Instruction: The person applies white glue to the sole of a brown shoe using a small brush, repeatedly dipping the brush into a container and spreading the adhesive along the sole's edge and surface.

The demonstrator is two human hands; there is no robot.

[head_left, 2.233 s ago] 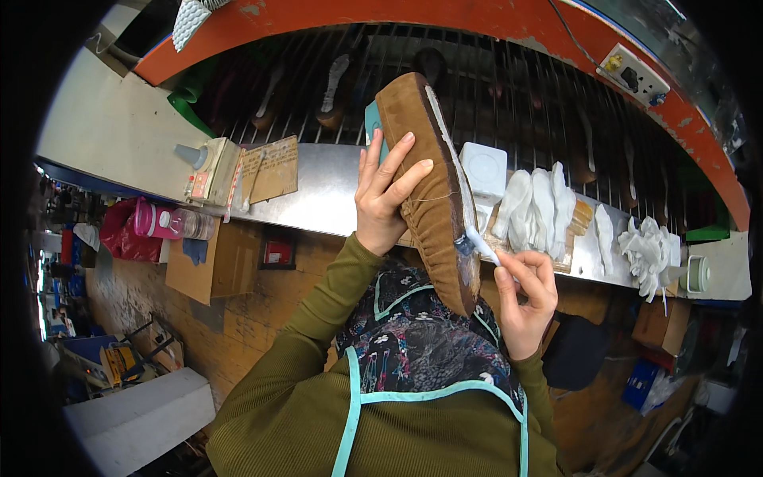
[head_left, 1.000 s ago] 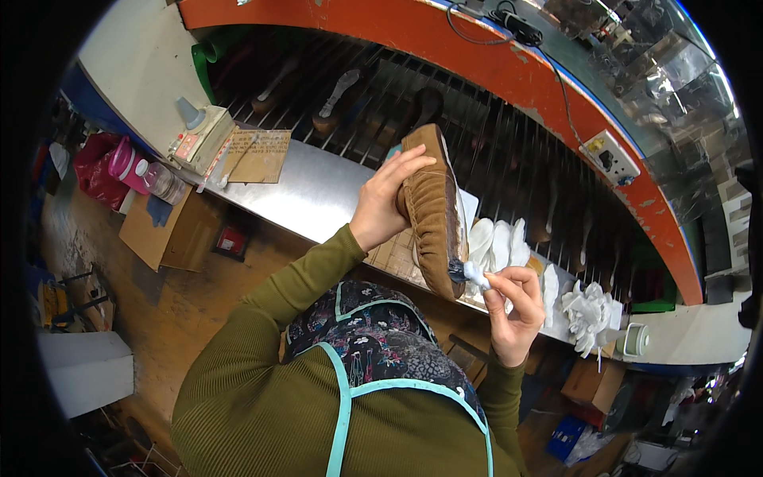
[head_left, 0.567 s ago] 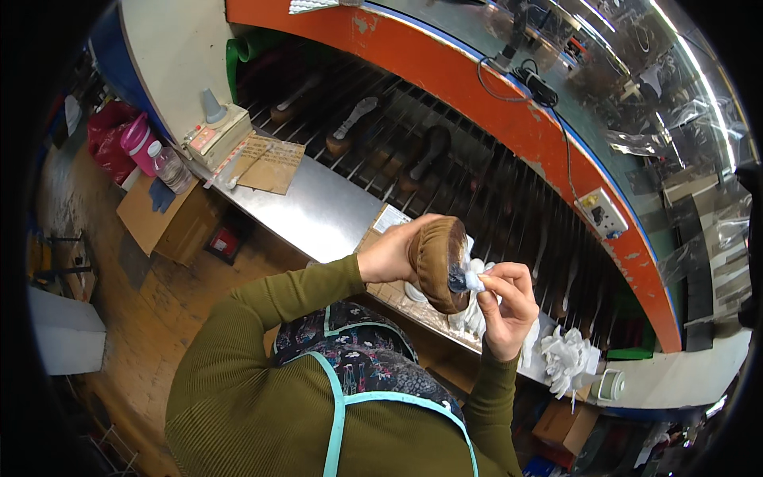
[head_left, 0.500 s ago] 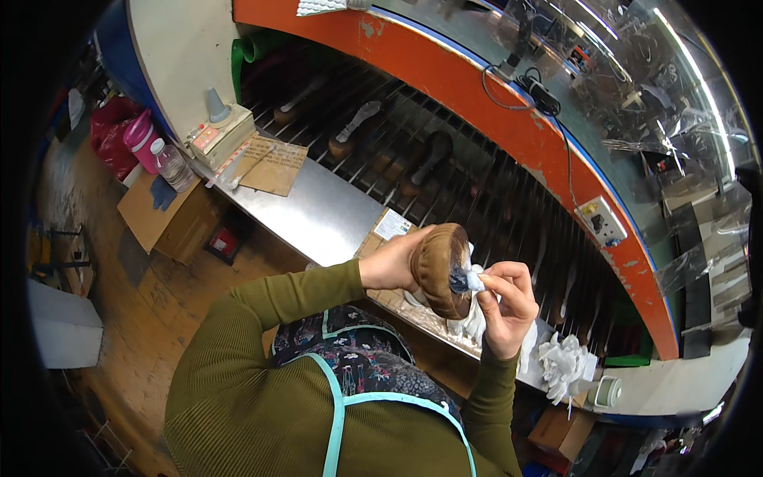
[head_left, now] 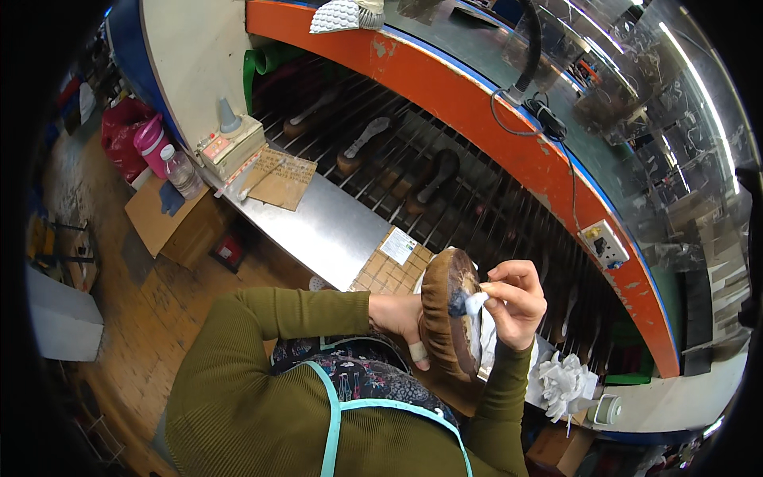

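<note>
Head view: brown suede shoe (head_left: 437, 310), sole (head_left: 463, 342) facing right, held up by near edge of metal bench (head_left: 334, 238). Left hand (head_left: 400, 315) grips it, fingers partly hidden; right hand (head_left: 515, 306) pinches white-handled brush (head_left: 475, 303), dark tip (head_left: 458, 304) at sole.

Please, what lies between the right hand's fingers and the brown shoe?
A small white piece with a dark blue end lies between the right hand's fingers and the brown shoe; the head view shows this.

Flat silver metal ledge (head_left: 334, 230) carries tan grid-patterned board (head_left: 380, 272). Left of board, flat brown cardboard piece (head_left: 286, 181); right of it, crumpled white bundle (head_left: 566, 387), material unclear.
</note>
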